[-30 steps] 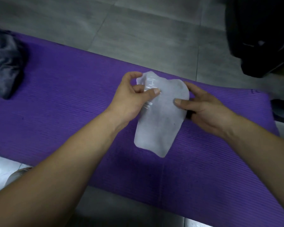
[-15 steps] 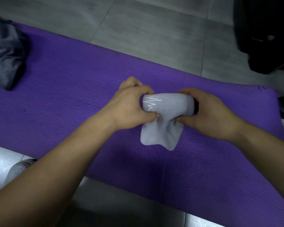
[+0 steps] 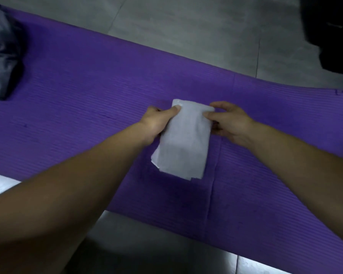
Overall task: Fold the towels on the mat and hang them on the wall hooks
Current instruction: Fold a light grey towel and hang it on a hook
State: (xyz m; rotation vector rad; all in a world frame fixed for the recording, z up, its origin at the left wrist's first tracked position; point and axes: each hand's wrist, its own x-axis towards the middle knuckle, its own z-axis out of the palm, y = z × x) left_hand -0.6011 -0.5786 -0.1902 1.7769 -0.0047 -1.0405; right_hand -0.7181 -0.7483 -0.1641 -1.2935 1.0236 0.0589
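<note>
A small pale grey towel (image 3: pixel 183 143) lies folded into a narrow rectangle on the purple mat (image 3: pixel 87 91). My left hand (image 3: pixel 157 121) pinches its far left corner, thumb on top. My right hand (image 3: pixel 229 120) pinches the far right corner, thumb and forefinger on the cloth. The near end of the towel shows stacked layers, slightly uneven. A second, dark grey towel (image 3: pixel 1 56) sits crumpled at the mat's far left. No wall hooks are in view.
Grey floor tiles (image 3: pixel 186 26) lie beyond the mat and in front of it. A black object (image 3: pixel 331 32) stands at the top right corner, off the mat.
The towel was held up and bunched between both hands; now it lies flat on the mat as a folded rectangle, with both hands at its far corners.
</note>
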